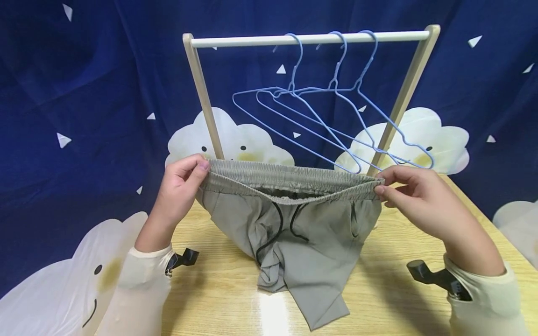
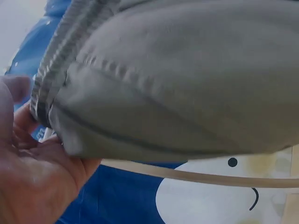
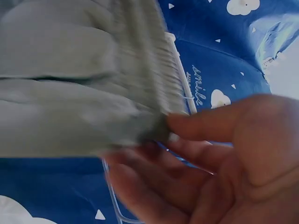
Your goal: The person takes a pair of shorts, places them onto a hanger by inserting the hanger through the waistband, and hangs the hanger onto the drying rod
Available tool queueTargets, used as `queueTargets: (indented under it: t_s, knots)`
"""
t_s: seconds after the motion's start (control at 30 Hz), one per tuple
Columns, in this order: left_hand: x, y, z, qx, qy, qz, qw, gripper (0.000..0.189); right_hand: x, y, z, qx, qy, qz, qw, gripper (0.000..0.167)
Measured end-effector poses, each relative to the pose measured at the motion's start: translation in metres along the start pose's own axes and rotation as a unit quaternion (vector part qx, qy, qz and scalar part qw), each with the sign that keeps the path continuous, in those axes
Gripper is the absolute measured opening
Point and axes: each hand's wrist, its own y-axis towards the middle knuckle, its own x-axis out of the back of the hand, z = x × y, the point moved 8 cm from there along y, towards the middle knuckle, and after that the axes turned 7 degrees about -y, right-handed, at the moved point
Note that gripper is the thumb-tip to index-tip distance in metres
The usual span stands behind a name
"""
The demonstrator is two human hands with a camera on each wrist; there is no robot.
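Observation:
Grey-green pants point(image 1: 319, 242) with a gathered elastic waistband and a dark drawstring hang between both hands, the waist spread wide and slightly gaping. My left hand point(image 1: 180, 186) pinches the waistband's left end between thumb and fingers. At the opposite end, my right hand point(image 1: 416, 196) pinches the band the same way. The legs droop in folds onto the wooden table, one leg end reaching toward its front. In the left wrist view the pants point(image 2: 177, 84) stretch away from the palm; in the right wrist view the thumb presses on the waistband corner.
Behind the pants stands a rack with a white bar point(image 1: 244, 41) and wooden posts. Several thin blue wire hangers point(image 1: 365, 84) hang from it, their lower ends close behind the waistband. The table point(image 1: 218, 289) extends beneath. A blue curtain point(image 1: 84, 93) with clouds forms the backdrop.

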Motion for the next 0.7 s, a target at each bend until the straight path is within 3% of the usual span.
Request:
queueTargets:
  t_s: [0.27, 0.5, 0.7]
  knots:
    - [-0.015, -0.003, 0.008, 0.049, 0.034, 0.012, 0.9982, 0.023, -0.037, 0.000, 0.001, 0.008, -0.080, 0.140, 0.9869, 0.009]
    - [-0.023, -0.005, 0.015, 0.081, 0.053, 0.031, 0.9948, 0.030, -0.075, 0.008, 0.002, 0.036, -0.139, 0.188, 0.9717, 0.008]
    - [-0.033, -0.008, 0.022, 0.120, 0.067, 0.067, 0.9882, 0.037, -0.101, 0.007, 0.002, 0.068, -0.140, 0.222, 0.9626, 0.013]
